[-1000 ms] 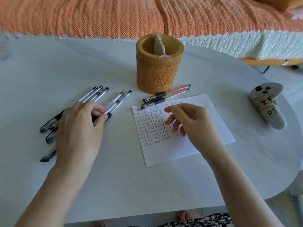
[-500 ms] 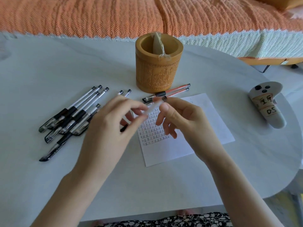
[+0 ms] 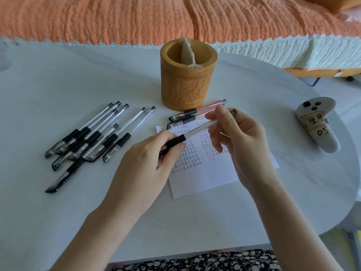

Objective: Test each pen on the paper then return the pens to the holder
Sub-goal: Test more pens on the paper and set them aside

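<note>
White tabletop (image 3: 78, 75) before orange bedding (image 3: 136, 16); pen (image 3: 197, 129) held above paper (image 3: 205, 178), left hand (image 3: 144, 167) gripping its black end, right hand (image 3: 240, 141) pinching the barrel. Uncapping, apparently; next, pull apart, then scribble.

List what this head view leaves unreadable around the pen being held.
Head view only:
1. Tip end of the held pen: buried in the left hand fingers; capped or not is unclear.
2. Marks on the paper: too small, partly behind both hands; the right hand pinches the barrel.
3. Bottom of the holder: hidden by its own wall.
4. Black pens: overlapping, count uncertain.
</note>
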Action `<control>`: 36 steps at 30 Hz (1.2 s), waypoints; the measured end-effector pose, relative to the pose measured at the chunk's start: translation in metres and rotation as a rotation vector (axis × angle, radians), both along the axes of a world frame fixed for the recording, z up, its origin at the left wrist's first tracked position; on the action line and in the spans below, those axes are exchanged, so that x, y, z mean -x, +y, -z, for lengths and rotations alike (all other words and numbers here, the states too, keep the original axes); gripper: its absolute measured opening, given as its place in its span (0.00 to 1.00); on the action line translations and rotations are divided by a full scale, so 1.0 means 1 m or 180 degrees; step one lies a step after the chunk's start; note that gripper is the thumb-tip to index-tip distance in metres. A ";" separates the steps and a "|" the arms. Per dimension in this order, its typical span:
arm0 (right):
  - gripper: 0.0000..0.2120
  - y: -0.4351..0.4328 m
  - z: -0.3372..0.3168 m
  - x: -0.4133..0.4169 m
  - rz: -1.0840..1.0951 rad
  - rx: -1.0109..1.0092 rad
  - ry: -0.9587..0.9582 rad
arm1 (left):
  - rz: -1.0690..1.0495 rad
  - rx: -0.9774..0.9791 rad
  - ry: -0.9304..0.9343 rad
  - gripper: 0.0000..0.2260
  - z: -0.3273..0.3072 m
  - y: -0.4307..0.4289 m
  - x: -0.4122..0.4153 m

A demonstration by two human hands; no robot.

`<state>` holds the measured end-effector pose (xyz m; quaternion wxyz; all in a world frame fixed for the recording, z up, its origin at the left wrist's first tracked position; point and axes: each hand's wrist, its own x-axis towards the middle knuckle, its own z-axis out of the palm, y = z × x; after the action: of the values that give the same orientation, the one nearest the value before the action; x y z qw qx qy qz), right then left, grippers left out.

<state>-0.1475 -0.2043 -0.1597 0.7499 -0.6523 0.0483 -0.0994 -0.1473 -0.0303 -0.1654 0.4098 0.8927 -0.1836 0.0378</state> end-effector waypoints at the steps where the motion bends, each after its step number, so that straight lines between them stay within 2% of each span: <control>1: 0.12 0.000 0.000 0.000 0.0000 0.0012 0.0014 | 0.0034 0.0031 0.0055 0.11 -0.001 -0.001 0.001; 3: 0.12 -0.001 0.001 0.000 0.0001 0.0048 0.0040 | 0.0096 0.0096 0.0175 0.13 -0.002 -0.002 0.001; 7: 0.12 -0.005 0.002 0.002 -0.0042 0.0013 0.0053 | 0.0035 0.0198 0.0355 0.11 -0.004 -0.006 0.004; 12: 0.13 -0.011 0.001 0.004 -0.0055 -0.0018 0.0010 | 0.0076 0.0664 0.0539 0.13 -0.001 -0.006 0.002; 17: 0.15 -0.010 -0.002 0.007 -0.0406 -0.0652 0.0199 | 0.0199 0.0838 0.0576 0.12 -0.001 -0.010 0.006; 22: 0.14 -0.004 0.002 0.009 -0.0883 -0.0392 0.0516 | 0.0324 0.0593 0.0521 0.12 0.000 -0.017 0.010; 26: 0.06 -0.012 0.003 0.009 -0.0539 -0.0331 0.0438 | 0.0154 0.0257 0.0592 0.19 0.003 -0.017 0.011; 30: 0.14 -0.031 -0.001 0.010 -0.0165 -0.0127 0.0246 | -0.0001 -0.0322 0.0567 0.16 0.005 -0.013 0.010; 33: 0.16 -0.036 0.000 0.010 -0.0098 -0.0153 0.0471 | -0.0002 -0.0604 0.0589 0.14 0.004 -0.013 0.010; 36: 0.18 -0.033 0.005 0.010 0.0228 0.0356 0.0586 | 0.0048 -0.0773 0.0627 0.16 0.001 -0.016 0.012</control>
<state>-0.1580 -0.2370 -0.1643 0.7006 -0.6974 0.1347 -0.0683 -0.1598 -0.0465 -0.1666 0.3151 0.9337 -0.1525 -0.0755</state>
